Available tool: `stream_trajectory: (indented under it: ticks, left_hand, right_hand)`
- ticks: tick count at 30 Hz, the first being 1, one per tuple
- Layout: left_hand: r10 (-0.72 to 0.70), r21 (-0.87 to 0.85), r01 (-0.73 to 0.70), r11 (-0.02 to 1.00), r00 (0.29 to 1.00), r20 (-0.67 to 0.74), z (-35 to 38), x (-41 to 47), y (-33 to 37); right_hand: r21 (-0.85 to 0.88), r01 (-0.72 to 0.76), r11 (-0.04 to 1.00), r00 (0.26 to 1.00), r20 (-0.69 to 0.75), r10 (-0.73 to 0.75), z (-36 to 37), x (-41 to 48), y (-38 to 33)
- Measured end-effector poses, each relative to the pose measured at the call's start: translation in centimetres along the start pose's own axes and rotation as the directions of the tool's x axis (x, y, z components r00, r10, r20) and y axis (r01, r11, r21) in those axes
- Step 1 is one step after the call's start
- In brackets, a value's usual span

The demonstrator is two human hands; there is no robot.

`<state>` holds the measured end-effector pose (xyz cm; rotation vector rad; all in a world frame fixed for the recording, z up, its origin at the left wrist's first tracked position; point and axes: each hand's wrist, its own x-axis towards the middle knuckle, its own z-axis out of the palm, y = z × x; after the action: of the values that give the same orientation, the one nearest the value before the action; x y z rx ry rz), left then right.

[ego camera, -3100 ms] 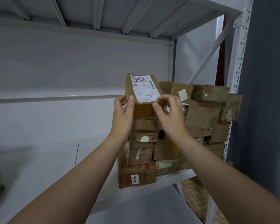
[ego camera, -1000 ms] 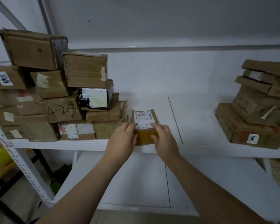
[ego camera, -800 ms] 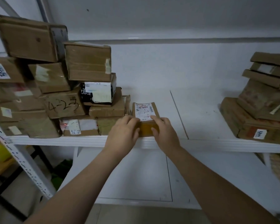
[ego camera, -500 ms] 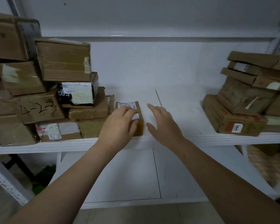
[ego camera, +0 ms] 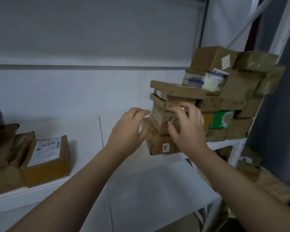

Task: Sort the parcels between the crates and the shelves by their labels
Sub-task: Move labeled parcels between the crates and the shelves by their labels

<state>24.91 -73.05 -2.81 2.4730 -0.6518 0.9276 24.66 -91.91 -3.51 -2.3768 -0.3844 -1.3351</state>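
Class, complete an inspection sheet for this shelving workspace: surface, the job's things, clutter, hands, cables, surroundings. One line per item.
Surface: white shelf, parcels at both ends.
Job's things: labelled parcel lies flat at the left, label up; stack of parcels at the right, unevenly piled, some edges overhanging.
Clutter: nothing seen.
Hands: left hand is relaxed beside the stack's left edge and holds nothing; right hand has its fingers curled against a middle box of the stack, grip too blurred to confirm.
Cables: nothing seen.
Surroundings: pale wall behind; perforated upright at the right; lower parcels below shelf level.
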Motion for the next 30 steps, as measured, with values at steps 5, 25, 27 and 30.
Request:
stream_trajectory:
  ticks: [5,25,27,30]
  left_hand:
    - [0.077,0.035,-0.075,0.997,0.996,-0.040,2.7,6.8,4.2]
    - [0.223,0.255,-0.177,0.951,0.960,-0.167,4.2,9.1,4.1]
    - [0.229,0.253,-0.172,0.952,0.949,-0.218,4.1,8.1,3.2]
    - [0.236,0.238,-0.173,0.956,0.934,-0.269,3.8,6.4,2.0]
  right_hand:
    - [-0.058,-0.103,0.993,0.993,0.048,0.106,-2.1,3.0,6.4]
    - [0.561,-0.250,0.789,0.967,0.178,0.180,-1.0,6.8,10.2]
    - [0.681,-0.319,0.659,0.948,0.237,0.214,-1.0,6.9,9.0]
    - [0.790,-0.401,0.463,0.915,0.323,0.242,-0.8,7.2,7.0]
